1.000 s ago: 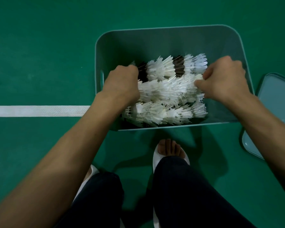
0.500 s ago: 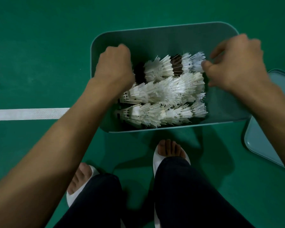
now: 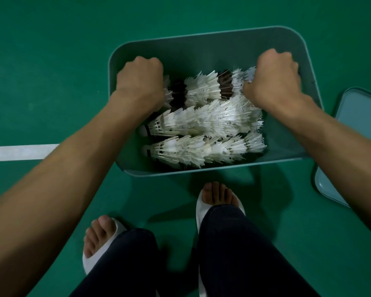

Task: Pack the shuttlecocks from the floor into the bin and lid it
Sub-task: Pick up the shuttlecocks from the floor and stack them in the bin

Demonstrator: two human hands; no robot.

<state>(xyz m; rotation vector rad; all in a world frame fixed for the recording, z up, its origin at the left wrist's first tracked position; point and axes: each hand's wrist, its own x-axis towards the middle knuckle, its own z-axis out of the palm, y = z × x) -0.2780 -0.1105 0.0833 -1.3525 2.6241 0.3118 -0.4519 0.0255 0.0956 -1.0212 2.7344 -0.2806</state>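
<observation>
A teal plastic bin (image 3: pixel 201 36) stands on the green floor in front of my feet. White feather shuttlecocks (image 3: pixel 201 121) lie inside it in nested rows running left to right, in three rows from front to back. My left hand (image 3: pixel 139 80) is curled at the left end of the back row (image 3: pixel 201 88), its fingers hidden under the hand. At that row's right end, my right hand (image 3: pixel 274 84) is closed with the thumb against the feathers. The bin's lid (image 3: pixel 356 146) lies flat on the floor to the right.
A white court line (image 3: pixel 19 152) crosses the floor on the left and runs behind my left forearm. My two feet in white slippers (image 3: pixel 204 206) stand just in front of the bin. No loose shuttlecocks show on the floor.
A second ago both hands held the middle row. They then lifted and spread apart, and now they have come down onto the two ends of the back row.
</observation>
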